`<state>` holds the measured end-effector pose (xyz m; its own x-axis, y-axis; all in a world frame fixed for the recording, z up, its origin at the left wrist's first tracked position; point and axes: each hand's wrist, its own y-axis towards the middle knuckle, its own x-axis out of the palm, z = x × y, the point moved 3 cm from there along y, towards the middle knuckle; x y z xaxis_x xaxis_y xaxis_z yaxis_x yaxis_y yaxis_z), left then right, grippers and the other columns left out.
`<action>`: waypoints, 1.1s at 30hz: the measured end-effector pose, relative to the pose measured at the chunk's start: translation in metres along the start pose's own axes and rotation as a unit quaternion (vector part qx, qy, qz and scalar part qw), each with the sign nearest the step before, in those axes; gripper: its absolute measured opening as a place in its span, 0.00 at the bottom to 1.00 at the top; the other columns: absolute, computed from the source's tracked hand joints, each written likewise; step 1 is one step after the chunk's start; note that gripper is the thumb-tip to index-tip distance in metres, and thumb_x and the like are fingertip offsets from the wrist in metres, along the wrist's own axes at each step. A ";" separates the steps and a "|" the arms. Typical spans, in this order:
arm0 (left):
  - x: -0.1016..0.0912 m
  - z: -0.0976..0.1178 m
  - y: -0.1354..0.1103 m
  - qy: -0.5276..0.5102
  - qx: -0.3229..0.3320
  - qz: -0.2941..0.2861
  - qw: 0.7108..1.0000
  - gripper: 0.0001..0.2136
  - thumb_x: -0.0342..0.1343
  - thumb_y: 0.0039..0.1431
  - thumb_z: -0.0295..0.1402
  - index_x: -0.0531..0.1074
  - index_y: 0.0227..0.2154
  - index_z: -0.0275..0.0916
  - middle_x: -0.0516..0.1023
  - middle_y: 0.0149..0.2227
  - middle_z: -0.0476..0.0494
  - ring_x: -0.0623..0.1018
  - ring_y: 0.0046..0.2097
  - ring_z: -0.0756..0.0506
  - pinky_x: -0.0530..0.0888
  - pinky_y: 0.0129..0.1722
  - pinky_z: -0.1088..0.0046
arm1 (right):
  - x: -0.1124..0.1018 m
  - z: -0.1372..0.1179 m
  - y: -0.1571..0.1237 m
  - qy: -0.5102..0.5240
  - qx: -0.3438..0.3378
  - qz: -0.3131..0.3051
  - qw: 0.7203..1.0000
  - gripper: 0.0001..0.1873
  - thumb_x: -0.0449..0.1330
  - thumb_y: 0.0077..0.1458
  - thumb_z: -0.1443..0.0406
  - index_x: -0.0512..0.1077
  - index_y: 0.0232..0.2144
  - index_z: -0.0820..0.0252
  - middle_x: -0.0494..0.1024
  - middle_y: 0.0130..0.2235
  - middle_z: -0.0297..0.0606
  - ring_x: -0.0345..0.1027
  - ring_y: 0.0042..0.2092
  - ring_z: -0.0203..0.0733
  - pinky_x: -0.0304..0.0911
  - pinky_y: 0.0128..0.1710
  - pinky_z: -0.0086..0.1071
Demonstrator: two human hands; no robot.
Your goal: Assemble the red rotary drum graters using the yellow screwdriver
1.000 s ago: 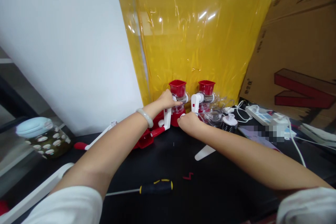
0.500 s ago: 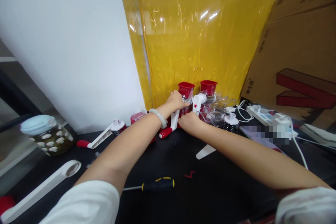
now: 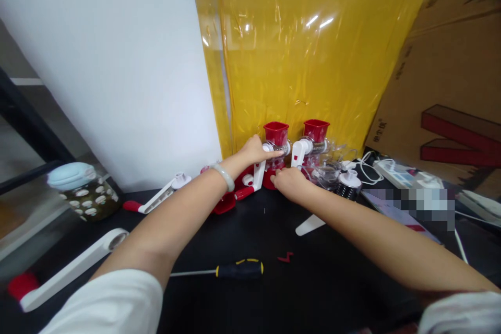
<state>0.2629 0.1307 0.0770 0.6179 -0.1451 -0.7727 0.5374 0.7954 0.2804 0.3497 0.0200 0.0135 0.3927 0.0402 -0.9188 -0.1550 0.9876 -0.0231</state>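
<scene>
Two red and white hand-crank grinders stand at the back of the black table [image 3: 332, 282], against a yellow plastic sheet. My left hand [image 3: 254, 150], with a pale bangle on its wrist, is closed round the clear body of the left grinder [image 3: 276, 135]. My right hand [image 3: 287, 183] is closed at that grinder's red base, just right of its white crank handle [image 3: 256, 180]. The second grinder [image 3: 315, 138] stands untouched to the right.
A black and yellow screwdriver [image 3: 235, 270] lies near the front. Loose white crank handles [image 3: 156, 199] and a long white part [image 3: 74, 266] lie at the left beside a lidded glass jar [image 3: 80, 193]. A power strip [image 3: 407, 177] with cables and cardboard boxes sit at the right.
Both hands have stayed on the left grinder. The grinder and its crank handle shifted a little between the frames, and the view has drifted to the left.
</scene>
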 end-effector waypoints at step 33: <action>-0.122 -0.165 -0.228 0.072 -0.055 0.111 0.990 0.20 0.54 0.57 0.51 0.74 0.41 0.38 0.81 0.42 0.39 0.80 0.43 0.40 0.78 0.44 0.61 | -0.063 -0.017 -0.096 0.267 -0.169 0.407 0.857 0.09 0.52 0.64 0.66 0.70 0.32 0.58 0.73 0.30 0.37 0.68 0.32 0.40 0.61 0.33 0.34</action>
<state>-0.0295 0.0641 0.0141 0.6213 0.1185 -0.7746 0.3278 0.8585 0.3943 0.3245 -0.0795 0.0672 -0.4267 0.5321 -0.7314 -0.4692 0.5611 0.6819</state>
